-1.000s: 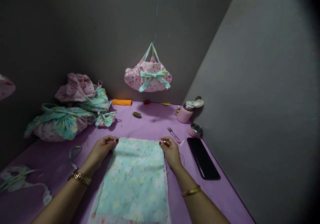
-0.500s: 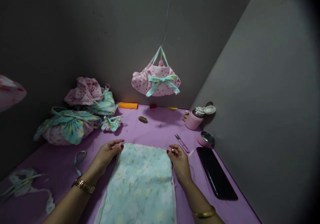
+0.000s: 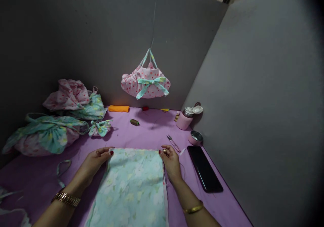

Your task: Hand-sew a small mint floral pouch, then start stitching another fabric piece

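Note:
A mint-green floral fabric piece [image 3: 131,186] with a pinkish edge lies toward me across the purple table surface. My left hand [image 3: 97,159] pinches its far left corner between thumb and fingers. At the far right corner, my right hand [image 3: 170,161] grips the same cloth in a similar pinch. The fabric's top edge stretches fairly straight between the two hands. Its near end runs out of the bottom of the view. Thread snips [image 3: 173,143] with pink handles lie just beyond my right hand.
A black phone [image 3: 204,169] lies at right, near a pink lid [image 3: 195,137] and a pink jar [image 3: 184,119]. Sewn fabric bags [image 3: 48,135] pile up at left. A thread spool [image 3: 134,122] and orange roll [image 3: 118,108] lie behind. A dotted bag [image 3: 149,85] hangs above.
The view has swung to the right, so things appear shifted left. Both hands keep their pinch on the fabric's corners, with little other visible change.

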`<control>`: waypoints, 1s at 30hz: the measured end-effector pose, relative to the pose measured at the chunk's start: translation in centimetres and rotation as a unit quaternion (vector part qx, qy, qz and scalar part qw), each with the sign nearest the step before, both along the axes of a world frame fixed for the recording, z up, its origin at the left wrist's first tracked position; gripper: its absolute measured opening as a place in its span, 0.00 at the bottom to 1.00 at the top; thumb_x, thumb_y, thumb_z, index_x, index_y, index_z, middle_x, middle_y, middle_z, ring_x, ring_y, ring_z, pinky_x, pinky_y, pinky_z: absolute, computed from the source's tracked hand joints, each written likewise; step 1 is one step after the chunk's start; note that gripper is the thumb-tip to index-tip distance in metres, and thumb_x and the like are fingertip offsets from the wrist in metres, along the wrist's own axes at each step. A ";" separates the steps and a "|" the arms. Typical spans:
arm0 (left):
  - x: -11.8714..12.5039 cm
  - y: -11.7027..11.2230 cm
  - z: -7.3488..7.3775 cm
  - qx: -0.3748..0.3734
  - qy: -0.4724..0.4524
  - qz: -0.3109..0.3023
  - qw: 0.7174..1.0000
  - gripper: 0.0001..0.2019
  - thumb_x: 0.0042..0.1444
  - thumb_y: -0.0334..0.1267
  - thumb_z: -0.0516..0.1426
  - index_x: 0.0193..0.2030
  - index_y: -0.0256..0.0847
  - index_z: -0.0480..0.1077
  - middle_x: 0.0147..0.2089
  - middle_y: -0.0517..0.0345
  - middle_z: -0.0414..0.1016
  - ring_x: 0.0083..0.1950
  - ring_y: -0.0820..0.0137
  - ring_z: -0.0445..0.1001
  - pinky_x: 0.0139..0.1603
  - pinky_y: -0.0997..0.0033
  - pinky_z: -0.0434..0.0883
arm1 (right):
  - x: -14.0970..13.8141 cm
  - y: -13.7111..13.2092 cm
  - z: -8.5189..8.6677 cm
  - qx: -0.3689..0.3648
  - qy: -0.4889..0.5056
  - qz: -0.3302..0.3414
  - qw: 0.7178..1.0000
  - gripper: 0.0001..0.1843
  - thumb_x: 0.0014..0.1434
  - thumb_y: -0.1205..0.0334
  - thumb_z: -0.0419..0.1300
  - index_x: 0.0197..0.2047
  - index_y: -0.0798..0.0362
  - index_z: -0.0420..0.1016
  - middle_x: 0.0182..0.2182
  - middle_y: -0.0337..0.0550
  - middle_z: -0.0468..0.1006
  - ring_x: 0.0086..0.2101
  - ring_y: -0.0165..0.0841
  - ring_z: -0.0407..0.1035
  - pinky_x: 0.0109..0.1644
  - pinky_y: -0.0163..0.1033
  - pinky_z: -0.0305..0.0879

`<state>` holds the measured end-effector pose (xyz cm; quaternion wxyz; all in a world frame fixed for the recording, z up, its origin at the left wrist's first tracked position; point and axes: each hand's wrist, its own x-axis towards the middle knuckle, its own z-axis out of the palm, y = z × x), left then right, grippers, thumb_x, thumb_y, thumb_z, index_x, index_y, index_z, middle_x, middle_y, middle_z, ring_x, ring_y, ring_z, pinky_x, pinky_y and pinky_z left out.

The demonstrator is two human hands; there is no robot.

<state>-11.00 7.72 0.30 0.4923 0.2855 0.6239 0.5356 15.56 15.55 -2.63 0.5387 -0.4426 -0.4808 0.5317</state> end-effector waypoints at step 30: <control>0.0 0.4 0.0 0.040 0.009 0.002 0.999 0.12 0.35 0.40 0.66 0.30 0.41 0.75 0.24 0.62 0.77 0.26 0.69 0.73 0.30 0.75 0.67 | 0.2 -0.1 0.2 -0.004 -0.017 -0.018 1.000 0.15 0.44 0.57 0.65 0.35 0.54 0.71 0.18 0.31 0.64 0.21 0.30 0.60 0.25 0.33 0.57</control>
